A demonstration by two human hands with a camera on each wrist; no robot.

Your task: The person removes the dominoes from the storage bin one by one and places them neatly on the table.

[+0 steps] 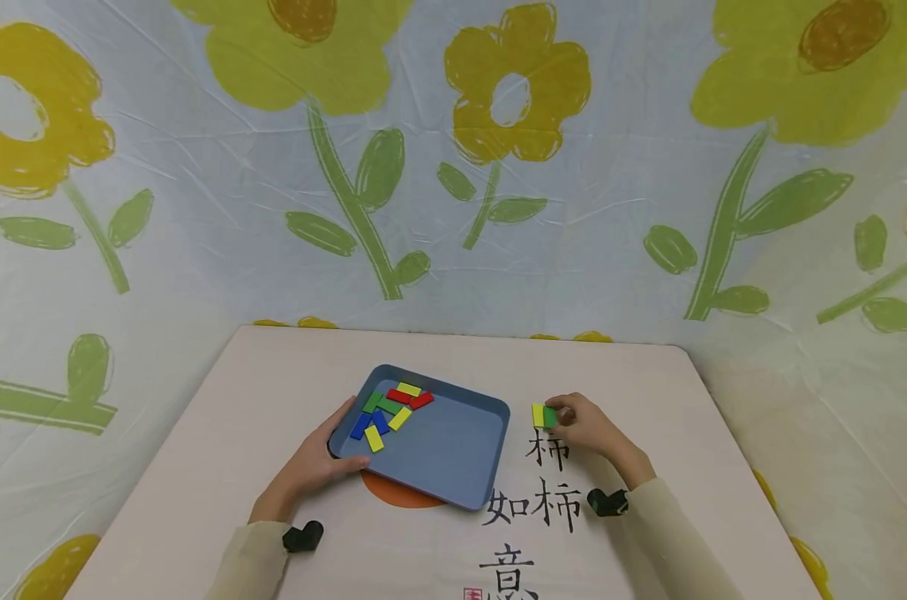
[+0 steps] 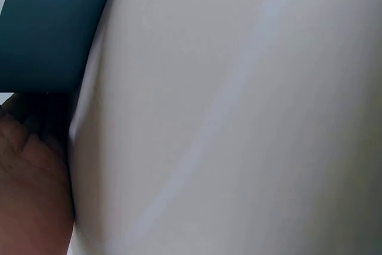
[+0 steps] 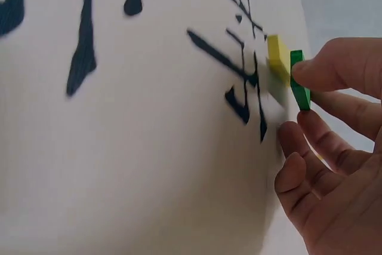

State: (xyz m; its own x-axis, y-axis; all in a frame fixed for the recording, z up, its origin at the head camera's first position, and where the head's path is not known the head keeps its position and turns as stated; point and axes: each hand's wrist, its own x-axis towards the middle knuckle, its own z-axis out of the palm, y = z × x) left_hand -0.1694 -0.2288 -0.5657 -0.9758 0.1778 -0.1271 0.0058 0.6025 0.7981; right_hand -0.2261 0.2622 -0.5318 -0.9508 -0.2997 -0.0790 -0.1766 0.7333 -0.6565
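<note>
A blue-grey tray lies at a slant on the table, with my left hand holding its left corner, thumb along the near rim. Inside it, toward the left, are several small blocks in yellow, red, green and blue, such as a yellow block. To the right of the tray, my right hand pinches a green block between thumb and fingers. Close beside it sits a yellow block on the table. The left wrist view shows only part of the tray and of the left hand.
The pale tabletop carries black brush characters and an orange round print, partly covered by the tray. A flower-patterned sheet rises behind the table.
</note>
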